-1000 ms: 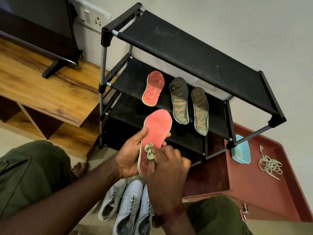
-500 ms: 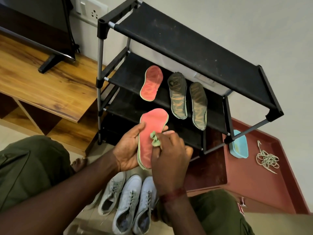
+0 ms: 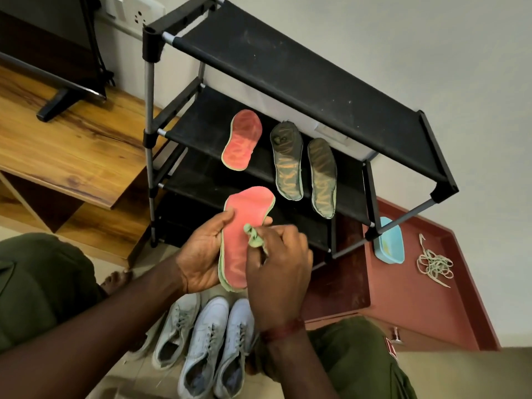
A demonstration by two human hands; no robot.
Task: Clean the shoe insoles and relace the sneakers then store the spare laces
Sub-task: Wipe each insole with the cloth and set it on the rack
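Plain pale wall backs a black fabric shoe rack (image 3: 288, 67) standing just beyond the hands. The left hand (image 3: 201, 254) grips a red insole (image 3: 239, 246) from its left side, with the thumb curled over the near edge, and holds it toe-up. The insole's face is salmon red with faint wavy wear marks, and its rim is pale green foam. The right hand (image 3: 276, 272) pinches a small bunched green cloth (image 3: 253, 237) against the insole's right edge near the middle, its other fingers curled.

Beyond the hands, a second red insole (image 3: 243, 139) lies on the rack's middle shelf. Just to its right are two dark insoles (image 3: 288, 161), side by side and streaked with grime. Any marks on the insoles are too blurred to read.

Below the hands, pale sneakers (image 3: 207, 341) sit together on the floor with their toes toward the rack. Well off to the right of the hands, a tangle of pale laces (image 3: 434, 264) lies on a reddish-brown platform (image 3: 417, 306), beside a blue tub (image 3: 390, 243). Left of the hands stands a wooden counter (image 3: 72, 145).
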